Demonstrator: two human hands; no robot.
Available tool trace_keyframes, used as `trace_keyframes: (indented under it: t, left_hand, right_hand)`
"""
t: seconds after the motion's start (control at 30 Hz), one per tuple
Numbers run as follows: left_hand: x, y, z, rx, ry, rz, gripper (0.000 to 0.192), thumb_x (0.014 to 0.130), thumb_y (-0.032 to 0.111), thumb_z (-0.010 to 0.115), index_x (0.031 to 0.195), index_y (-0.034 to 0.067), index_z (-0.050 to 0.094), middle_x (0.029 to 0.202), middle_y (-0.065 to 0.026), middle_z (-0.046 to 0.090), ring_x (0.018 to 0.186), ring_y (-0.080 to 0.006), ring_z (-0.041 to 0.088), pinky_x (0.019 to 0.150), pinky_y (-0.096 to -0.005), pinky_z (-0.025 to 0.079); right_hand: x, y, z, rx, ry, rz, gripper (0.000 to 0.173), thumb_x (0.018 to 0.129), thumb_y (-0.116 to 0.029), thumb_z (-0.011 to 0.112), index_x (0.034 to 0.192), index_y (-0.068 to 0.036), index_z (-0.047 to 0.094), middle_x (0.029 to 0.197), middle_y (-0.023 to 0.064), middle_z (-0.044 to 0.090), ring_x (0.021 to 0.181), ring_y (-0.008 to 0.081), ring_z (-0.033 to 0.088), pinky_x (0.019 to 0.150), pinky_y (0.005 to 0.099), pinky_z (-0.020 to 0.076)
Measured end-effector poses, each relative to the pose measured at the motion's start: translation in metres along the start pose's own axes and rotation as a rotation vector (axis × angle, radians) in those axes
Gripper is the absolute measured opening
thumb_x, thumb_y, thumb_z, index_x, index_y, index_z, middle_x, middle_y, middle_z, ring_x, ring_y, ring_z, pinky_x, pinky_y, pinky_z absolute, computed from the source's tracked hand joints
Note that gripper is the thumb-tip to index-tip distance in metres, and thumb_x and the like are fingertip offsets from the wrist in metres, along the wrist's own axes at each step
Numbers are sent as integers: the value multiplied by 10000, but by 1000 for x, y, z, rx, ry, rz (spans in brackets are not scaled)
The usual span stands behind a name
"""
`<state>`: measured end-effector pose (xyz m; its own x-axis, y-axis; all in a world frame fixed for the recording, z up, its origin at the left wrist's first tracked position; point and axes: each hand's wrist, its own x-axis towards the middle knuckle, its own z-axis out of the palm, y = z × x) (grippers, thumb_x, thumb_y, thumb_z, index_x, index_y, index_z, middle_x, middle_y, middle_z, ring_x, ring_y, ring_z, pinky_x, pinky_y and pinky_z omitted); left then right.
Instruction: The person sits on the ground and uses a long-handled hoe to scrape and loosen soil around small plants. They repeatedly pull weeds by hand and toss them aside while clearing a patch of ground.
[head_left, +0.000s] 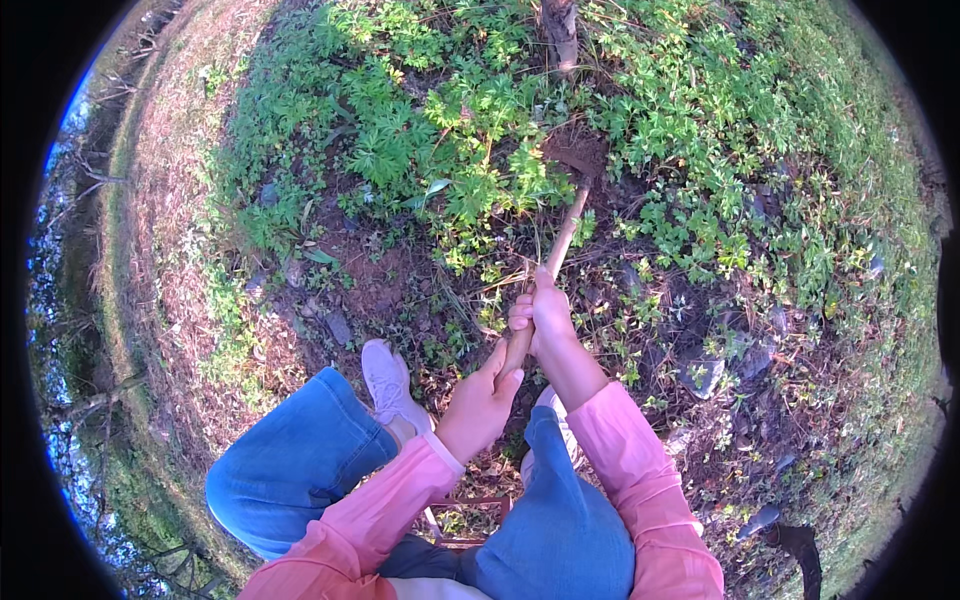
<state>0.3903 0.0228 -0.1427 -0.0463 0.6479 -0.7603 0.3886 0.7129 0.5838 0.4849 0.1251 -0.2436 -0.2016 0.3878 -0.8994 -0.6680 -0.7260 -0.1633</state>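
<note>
Both hands hold one long wooden handle (568, 229) that slants up and to the right, away from the body. My left hand (474, 409) grips it near its lower end, close above the left shoe. Farther up the shaft my right hand (546, 311) is wrapped around it, thumb along the wood. At the far end of the handle a tool head, seemingly a hoe blade (574, 159), is covered in soil and lies against dark loose earth. Its exact shape cannot be told. Leafy green plants (480, 180) grow right beside it.
A slim tree trunk (561, 34) rises beyond the tool head. Stones (702, 375) lie on the right, another stone (339, 327) on the left. My shoes (386, 379) stand on the ground; a reddish frame (472, 501) shows between my legs. A dark branch or stump (801, 551) is at lower right.
</note>
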Motion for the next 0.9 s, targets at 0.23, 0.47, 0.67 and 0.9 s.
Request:
trace_keyframes:
  t: [0.23,0.47,0.67,0.9]
  left_hand:
    - [-28,-40,15,175,136,367,568,976,267,523,1482,85,339,692,-130,625,591,-226,616,596,-342,496]
    - [0,-23,33,162,22,114,579,970,298,530,1480,95,345,1020,-233,679,884,-276,691,827,-336,508]
    - [10,-26,24,-221,-288,-16,493,1007,275,499,1476,171,391,664,-33,592,491,-109,534,463,-265,444]
    - [-16,-96,27,-319,-117,-124,480,1012,253,481,1481,275,381,515,15,456,396,-78,433,381,-251,368]
  right_hand:
    - [-32,24,-21,43,33,-59,380,989,-470,459,849,-129,366,581,-20,320,409,85,310,358,257,275]
    - [-8,-8,-25,-6,24,-154,346,990,-424,482,843,-133,364,588,-25,336,404,71,322,346,238,267]
    - [-21,-10,-39,-256,243,-466,320,1001,-396,463,887,-119,349,578,3,371,374,110,376,310,285,340]
    - [26,74,-58,-686,287,-216,466,993,-422,448,980,44,443,573,99,533,378,233,558,333,368,446]
